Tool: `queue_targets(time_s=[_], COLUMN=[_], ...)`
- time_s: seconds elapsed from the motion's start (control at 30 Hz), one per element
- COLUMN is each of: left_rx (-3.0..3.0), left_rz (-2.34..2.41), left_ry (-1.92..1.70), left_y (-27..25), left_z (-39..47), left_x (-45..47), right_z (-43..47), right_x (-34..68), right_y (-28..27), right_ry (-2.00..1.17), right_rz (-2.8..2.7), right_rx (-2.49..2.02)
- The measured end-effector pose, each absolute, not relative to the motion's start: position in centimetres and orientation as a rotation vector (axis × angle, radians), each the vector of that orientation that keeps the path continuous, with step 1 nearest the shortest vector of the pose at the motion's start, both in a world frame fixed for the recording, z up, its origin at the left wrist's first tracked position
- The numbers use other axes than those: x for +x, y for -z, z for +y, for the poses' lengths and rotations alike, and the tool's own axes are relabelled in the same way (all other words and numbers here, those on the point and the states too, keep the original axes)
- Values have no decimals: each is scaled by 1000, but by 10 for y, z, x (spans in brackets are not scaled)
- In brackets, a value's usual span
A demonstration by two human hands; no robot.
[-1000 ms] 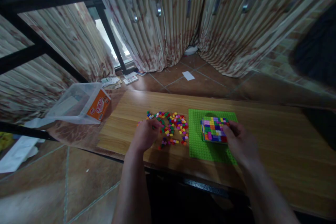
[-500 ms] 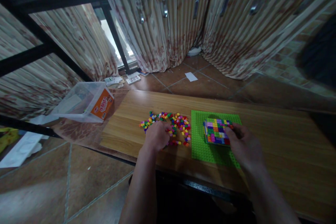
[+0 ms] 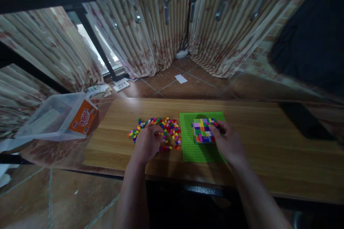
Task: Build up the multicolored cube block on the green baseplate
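Observation:
My left hand (image 3: pixel 148 141) hovers low at the loose toy bricks (image 3: pixel 173 126), small and many-coloured, heaped on the wooden table. Its fingers are curled together; what lies between the fingertips is too small to make out. My right hand (image 3: pixel 229 141) grips the right edge of a block built of toy bricks (image 3: pixel 203 131), its top a patchwork of colours. That block is above the green studded baseplate (image 3: pixel 189 154), just right of the loose bricks. Whether it touches the plate, I cannot tell.
A clear plastic box (image 3: pixel 53 128) with an orange label stands left of the wooden table (image 3: pixel 110 128). A flat black object (image 3: pixel 306 121) lies at the table's right end. Papers (image 3: pixel 181 78) and striped curtains (image 3: pixel 158 43) are beyond the far edge.
The view has swung to the right, so table and hands appear farther left. My left fingers have shifted slightly at the loose bricks. My right hand keeps its hold on the block.

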State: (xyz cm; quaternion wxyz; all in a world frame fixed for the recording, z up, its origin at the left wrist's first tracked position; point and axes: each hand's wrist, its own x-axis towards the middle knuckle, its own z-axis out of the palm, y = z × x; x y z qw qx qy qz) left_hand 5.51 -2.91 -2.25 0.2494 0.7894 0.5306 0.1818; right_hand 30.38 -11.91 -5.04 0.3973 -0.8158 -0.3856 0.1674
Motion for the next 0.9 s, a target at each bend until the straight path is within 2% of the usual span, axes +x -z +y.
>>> queue_targets(time_s=[0.2,0.43,0.9], left_rx=[1761,1592,1285], left_rz=[1099,1111,1040], left_ry=[-741,-831,-879], left_y=[24,37,49], left_z=[-49,-73,-68], left_x=[99,145,161], right_z=[-118,-119,-122], right_x=[303,304,304], right_y=[50,51,49], right_ry=[-387,-376,-384], right_rz=[-985,-1004,-1034], right_rx=[-2049,-2028,-1993])
